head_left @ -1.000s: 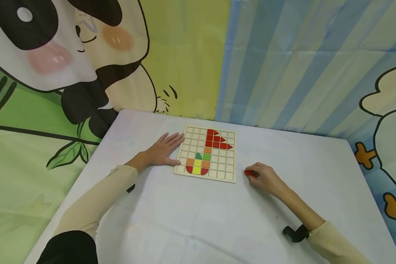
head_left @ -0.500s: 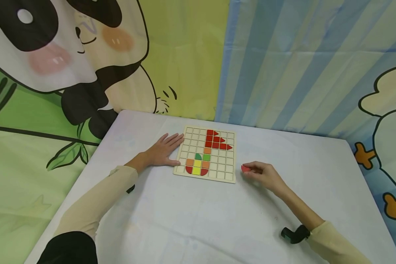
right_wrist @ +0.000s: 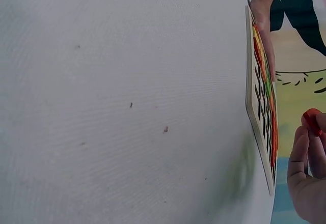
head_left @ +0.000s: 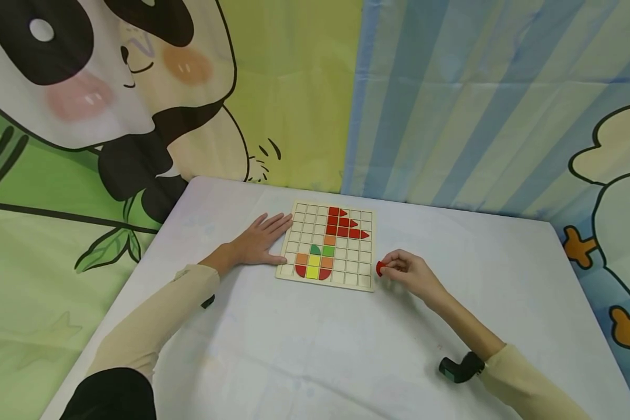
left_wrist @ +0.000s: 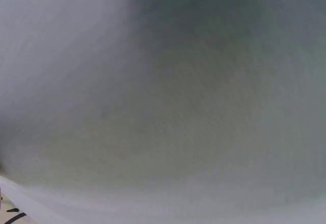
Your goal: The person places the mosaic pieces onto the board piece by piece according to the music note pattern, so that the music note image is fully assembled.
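A square grid board [head_left: 353, 262] lies on the white table, with red, orange, yellow and green pieces set in some of its cells. Spread flat, my left hand [head_left: 257, 240] rests at the board's left edge, fingertips and thumb touching it. Just off the right edge, my right hand [head_left: 412, 277] pinches a small red piece [head_left: 380, 268] between thumb and fingers. In the right wrist view, that red piece [right_wrist: 311, 121] shows a rounded edge, held above the table. The left wrist view has only blurred white cloth.
White cloth covers the table [head_left: 294, 344]. Behind stand a panda-printed curtain [head_left: 294, 87] and a blue striped curtain [head_left: 451, 105]. A black wrist camera [head_left: 459, 368] hangs at the right wrist. Small dark specks dot the cloth in the right wrist view.
My right hand has moved left toward the board with the red piece, which has turned in the fingers. My left hand and the pieces on the board have stayed put.
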`<state>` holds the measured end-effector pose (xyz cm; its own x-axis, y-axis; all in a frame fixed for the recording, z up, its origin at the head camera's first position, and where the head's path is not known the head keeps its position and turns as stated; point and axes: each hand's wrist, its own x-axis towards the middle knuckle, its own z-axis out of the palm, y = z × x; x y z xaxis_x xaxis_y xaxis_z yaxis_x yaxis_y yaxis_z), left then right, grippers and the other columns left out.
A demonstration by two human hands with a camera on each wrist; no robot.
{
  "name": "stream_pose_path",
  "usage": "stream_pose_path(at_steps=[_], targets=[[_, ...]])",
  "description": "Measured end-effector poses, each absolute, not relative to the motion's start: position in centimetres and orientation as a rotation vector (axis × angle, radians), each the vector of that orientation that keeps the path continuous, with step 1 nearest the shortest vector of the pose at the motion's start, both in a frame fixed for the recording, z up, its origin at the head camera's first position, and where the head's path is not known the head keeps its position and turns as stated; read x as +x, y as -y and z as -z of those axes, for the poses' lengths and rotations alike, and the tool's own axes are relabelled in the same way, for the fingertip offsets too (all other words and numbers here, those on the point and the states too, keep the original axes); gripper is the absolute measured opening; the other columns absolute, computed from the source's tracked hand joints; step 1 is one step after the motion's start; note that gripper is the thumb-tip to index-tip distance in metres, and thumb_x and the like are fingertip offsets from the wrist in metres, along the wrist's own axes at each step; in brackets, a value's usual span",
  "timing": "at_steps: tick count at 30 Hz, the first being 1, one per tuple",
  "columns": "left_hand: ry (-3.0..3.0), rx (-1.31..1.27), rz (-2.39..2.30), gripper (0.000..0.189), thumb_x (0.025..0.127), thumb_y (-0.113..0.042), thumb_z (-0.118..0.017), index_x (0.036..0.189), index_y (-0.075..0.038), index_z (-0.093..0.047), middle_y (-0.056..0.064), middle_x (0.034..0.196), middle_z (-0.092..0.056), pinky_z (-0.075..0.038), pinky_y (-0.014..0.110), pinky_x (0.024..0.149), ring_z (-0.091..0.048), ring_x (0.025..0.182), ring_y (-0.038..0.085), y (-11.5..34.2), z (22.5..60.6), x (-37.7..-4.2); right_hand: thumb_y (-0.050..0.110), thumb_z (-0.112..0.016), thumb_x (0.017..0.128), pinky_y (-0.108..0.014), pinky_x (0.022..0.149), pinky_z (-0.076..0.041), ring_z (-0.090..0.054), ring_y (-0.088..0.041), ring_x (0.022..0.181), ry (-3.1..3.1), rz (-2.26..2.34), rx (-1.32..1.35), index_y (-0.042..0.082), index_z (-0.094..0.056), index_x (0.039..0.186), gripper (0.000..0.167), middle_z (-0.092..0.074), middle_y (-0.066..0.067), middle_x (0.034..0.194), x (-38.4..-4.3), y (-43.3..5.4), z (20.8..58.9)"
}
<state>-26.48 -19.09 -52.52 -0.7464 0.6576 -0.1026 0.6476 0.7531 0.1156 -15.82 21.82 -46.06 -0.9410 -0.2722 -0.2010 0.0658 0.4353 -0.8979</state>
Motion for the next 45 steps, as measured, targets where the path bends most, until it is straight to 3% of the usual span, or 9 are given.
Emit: stream_pose_path(at_steps=[5,8,12,21,30,45], targets=[[-2.813,1.060,-0.111,0.105,0.082,-0.081,-0.041,0.158,-0.022,0.000,-0.003,0.166,0.001,-0.002,0.054,0.122,-0.001,0.154,0.022,19.0,52.7,-26.6,0.020,-0.064,0.094,-0.028,0.080,-0.055,-0.066,-0.030,0.096,-2.424,1.487,-0.260,0.006,-0.057,0.131,0.040,-0.069,-0.015,0.108,-16.0,-21.5,46.0],[-2.816,1.057,-0.101,0.106,0.081,-0.083,-0.040,0.158,-0.023,0.001,-0.003,0.166,0.001,-0.002,0.054,0.122,-0.001,0.154,0.022,19.1,52.7,-26.7,0.020,-0.064,0.094,-0.023,0.081,-0.055,-0.067,-0.029,0.096,-2.444,1.452,-0.300,0.006,-0.058,0.132,0.041,-0.068,-0.016,0.111,-16.2,-21.1,45.9],[-2.811,1.053,-0.096,0.107,0.080,-0.084,-0.040,0.158,-0.023,0.002,-0.004,0.166,0.002,-0.002,0.054,0.122,-0.001,0.154,0.023,19.1,52.7,-26.8,0.020,-0.064,0.094,-0.016,0.082,-0.054,-0.070,-0.028,0.096,-2.450,1.418,-0.323,0.005,-0.060,0.129,0.039,-0.068,-0.015,0.114,-16.7,-20.1,45.4],[-2.802,1.058,-0.123,0.107,0.080,-0.083,-0.041,0.158,-0.023,0.001,-0.003,0.166,0.001,-0.002,0.054,0.122,-0.002,0.154,0.024,19.1,52.8,-26.6,0.017,-0.066,0.093,-0.026,0.075,-0.055,-0.066,-0.023,0.088,-2.531,1.304,-0.512,0.007,-0.068,0.112,0.022,-0.071,-0.010,0.101,-18.9,-15.6,44.6],[-2.798,1.048,-0.103,0.107,0.080,-0.084,-0.040,0.158,-0.023,0.002,-0.003,0.166,0.002,-0.002,0.054,0.122,-0.001,0.154,0.023,19.2,52.6,-26.5,0.014,-0.067,0.091,-0.030,0.082,-0.056,-0.066,-0.019,0.087,-2.592,1.149,-0.725,0.005,-0.068,0.103,0.015,-0.071,-0.009,0.095,-21.8,-9.7,44.1],[-2.799,1.069,-0.223,0.106,0.081,-0.079,-0.046,0.158,-0.019,-0.005,0.000,0.166,-0.002,0.000,0.057,0.121,-0.003,0.154,0.026,19.1,52.4,-26.5,0.014,-0.067,0.091,-0.022,0.072,-0.052,-0.063,-0.014,0.079,-2.603,0.883,-0.788,0.006,-0.069,0.097,0.010,-0.072,-0.007,0.092,-24.3,-6.0,44.9]])
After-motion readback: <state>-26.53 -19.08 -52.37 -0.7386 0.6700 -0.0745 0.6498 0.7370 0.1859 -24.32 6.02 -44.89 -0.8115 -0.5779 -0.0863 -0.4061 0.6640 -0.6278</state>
